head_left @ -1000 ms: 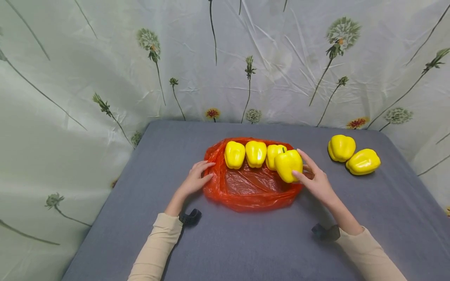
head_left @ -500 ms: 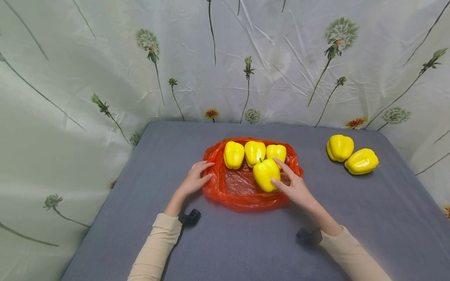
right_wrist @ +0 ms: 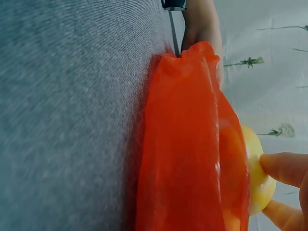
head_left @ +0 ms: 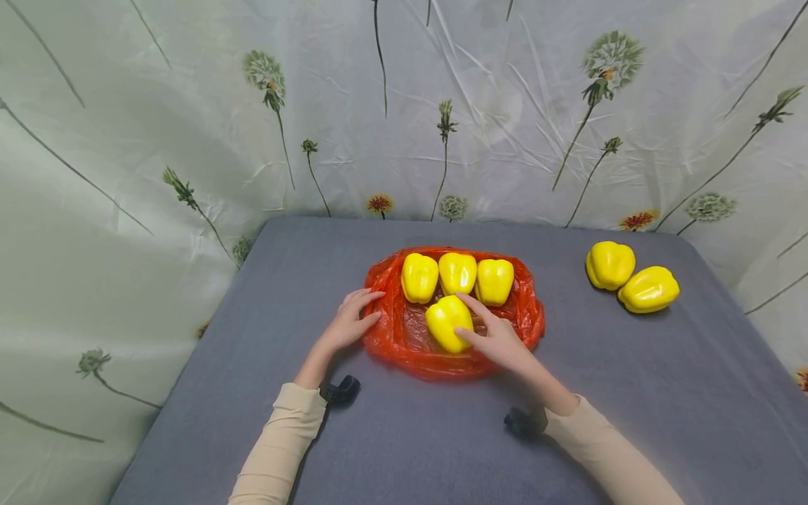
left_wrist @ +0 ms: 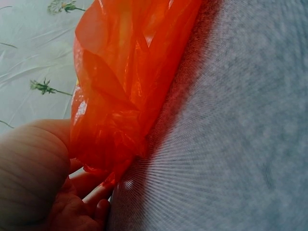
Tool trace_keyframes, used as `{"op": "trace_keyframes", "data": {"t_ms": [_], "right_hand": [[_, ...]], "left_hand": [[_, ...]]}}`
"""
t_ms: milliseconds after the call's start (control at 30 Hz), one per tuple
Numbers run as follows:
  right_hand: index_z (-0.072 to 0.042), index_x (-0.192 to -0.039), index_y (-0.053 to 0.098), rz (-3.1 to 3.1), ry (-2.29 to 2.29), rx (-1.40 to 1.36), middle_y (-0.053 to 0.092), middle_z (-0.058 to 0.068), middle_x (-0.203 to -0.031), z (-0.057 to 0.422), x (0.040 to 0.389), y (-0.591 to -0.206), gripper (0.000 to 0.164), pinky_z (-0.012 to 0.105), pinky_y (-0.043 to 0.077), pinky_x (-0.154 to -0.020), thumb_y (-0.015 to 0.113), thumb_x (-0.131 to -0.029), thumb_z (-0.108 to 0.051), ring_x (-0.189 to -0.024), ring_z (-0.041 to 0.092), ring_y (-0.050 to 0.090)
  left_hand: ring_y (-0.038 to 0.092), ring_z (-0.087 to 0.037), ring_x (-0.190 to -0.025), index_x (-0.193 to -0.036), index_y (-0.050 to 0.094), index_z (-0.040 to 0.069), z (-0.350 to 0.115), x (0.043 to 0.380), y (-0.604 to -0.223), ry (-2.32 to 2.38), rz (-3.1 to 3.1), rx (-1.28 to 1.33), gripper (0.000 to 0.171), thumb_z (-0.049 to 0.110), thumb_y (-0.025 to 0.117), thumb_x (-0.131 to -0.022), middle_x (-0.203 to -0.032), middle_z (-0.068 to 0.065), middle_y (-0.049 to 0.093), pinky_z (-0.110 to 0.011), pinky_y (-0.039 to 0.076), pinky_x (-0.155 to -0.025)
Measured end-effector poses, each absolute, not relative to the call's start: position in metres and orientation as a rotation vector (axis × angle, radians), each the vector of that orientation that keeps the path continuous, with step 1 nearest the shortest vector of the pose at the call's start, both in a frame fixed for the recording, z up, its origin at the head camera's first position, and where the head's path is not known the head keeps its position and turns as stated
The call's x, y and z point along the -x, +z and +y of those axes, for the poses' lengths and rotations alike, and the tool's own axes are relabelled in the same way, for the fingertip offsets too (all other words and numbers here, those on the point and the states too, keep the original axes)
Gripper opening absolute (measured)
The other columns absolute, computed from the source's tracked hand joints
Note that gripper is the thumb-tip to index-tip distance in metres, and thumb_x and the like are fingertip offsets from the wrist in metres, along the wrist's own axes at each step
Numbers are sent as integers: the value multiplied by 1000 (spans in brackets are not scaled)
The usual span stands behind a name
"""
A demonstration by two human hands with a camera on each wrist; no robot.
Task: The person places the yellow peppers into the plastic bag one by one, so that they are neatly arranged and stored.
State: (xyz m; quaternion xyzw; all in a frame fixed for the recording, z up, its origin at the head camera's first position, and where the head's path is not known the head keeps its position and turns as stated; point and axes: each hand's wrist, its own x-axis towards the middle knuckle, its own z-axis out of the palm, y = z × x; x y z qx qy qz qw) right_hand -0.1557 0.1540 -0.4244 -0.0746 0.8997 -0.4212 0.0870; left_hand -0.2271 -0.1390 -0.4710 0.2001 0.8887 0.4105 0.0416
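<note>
A red plastic bag (head_left: 435, 366) lies with its mouth spread wide on the grey surface. Three yellow bell peppers stand in a row along its far side: the left one (head_left: 419, 278), the middle one (head_left: 457, 273) and the right one (head_left: 494, 282). My right hand (head_left: 501, 345) holds another yellow bell pepper (head_left: 447, 323) between thumb and fingers, in front of that row and within the bag's rim. In the right wrist view the bag's wall partly hides this pepper (right_wrist: 260, 190). My left hand (head_left: 348, 321) grips the bag's left edge, thumb and fingers around the film (left_wrist: 115, 120).
Two more yellow bell peppers, one upright (head_left: 610, 265) and one on its side (head_left: 649, 290), sit at the far right. The grey cloth-covered surface (head_left: 404, 449) ends at the back against a flower-print curtain (head_left: 379, 126). A dark band (head_left: 341, 391) is on the left wrist.
My right hand has carried its pepper leftward and down, from the bag's right side to the front middle of its opening. The left hand has stayed at the bag's left edge.
</note>
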Motion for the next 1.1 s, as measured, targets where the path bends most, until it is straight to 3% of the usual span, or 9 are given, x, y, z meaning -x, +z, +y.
{"op": "trace_keyframes", "data": {"t_ms": [233,467,600,700,767,900,1100], "right_hand": [[-28,-145,33,2755,-1147,265,59,13,-127,143,159,-425,64,43,51,-90,59,-88,-44,-104,24,59],[-23,-145,34,2814,-1144,341,47,12,-142,141,159,-427,65,50,43,-102,62,-87,-36,-124,29,50],[-22,-145,34,2812,-1198,424,56,11,-121,140,160,-430,65,37,49,-84,64,-87,-25,-99,24,55],[-22,-146,32,2756,-1226,448,54,9,-105,138,159,-431,66,25,43,-68,63,-87,-22,-78,16,49],[-21,-146,31,2719,-1244,452,54,10,-107,136,159,-431,67,22,44,-65,62,-88,-22,-74,14,49],[-18,-147,29,2643,-1311,454,53,13,-125,131,158,-431,67,23,48,-68,62,-88,-18,-74,14,53],[-19,-146,31,2578,-1420,394,53,16,-131,124,157,-434,65,23,52,-72,62,-89,-16,-74,14,61]], "left_hand": [[27,-40,-138,-133,51,7,-139,226,-471,1253,2721,-618,44,17,58,-90,-144,-23,40,-62,20,-111],[26,-40,-138,-133,51,7,-139,226,-471,1248,2719,-613,44,17,57,-90,-144,-23,40,-62,19,-111],[26,-40,-138,-133,51,7,-139,227,-470,1247,2722,-611,44,17,57,-91,-144,-23,40,-63,18,-111],[25,-40,-138,-133,51,7,-139,226,-470,1241,2719,-611,44,18,57,-91,-144,-23,39,-63,18,-111],[26,-40,-138,-133,51,7,-139,226,-470,1240,2717,-614,44,18,57,-91,-144,-23,40,-63,18,-111],[26,-40,-137,-132,51,7,-139,226,-470,1248,2716,-626,44,18,57,-91,-143,-22,41,-63,19,-111],[26,-40,-137,-133,51,7,-139,228,-471,1251,2720,-630,44,18,58,-90,-143,-22,42,-62,19,-111]]}}
